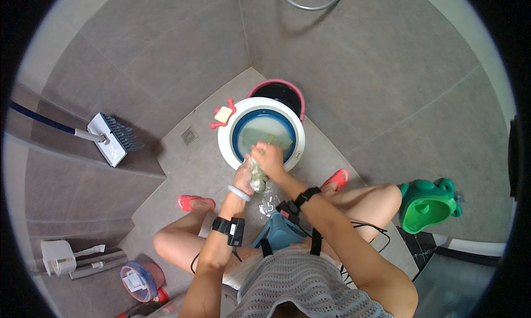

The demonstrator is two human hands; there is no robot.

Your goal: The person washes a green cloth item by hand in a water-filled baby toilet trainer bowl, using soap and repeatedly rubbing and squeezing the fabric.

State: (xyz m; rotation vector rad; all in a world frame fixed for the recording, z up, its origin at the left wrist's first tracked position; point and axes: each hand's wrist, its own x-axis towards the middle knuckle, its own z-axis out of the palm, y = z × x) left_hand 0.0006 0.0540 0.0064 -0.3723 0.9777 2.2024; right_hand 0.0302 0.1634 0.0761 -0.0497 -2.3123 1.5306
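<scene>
A wet, soapy green cloth (259, 177) hangs bunched between my two hands over the near rim of a white and blue round basin (227, 140). My left hand (244, 176) grips it from the left side. My right hand (269, 158) is closed on its upper part, above the basin's near inner edge. Cloudy water (265, 121) fills part of the basin, and more pale green cloth (286, 141) lies in it. On the basin's upper left rim, a cream bar of soap (223, 115) rests on a red soap holder (230, 104).
Behind the basin stands a dark bucket with a pink rim (303, 98). A floor drain (189, 135) lies to the left, below a wall-side brush (112, 139). A green child's urinal (427, 210) is at right. Foamy water (269, 202) wets the floor before a blue stool (278, 233).
</scene>
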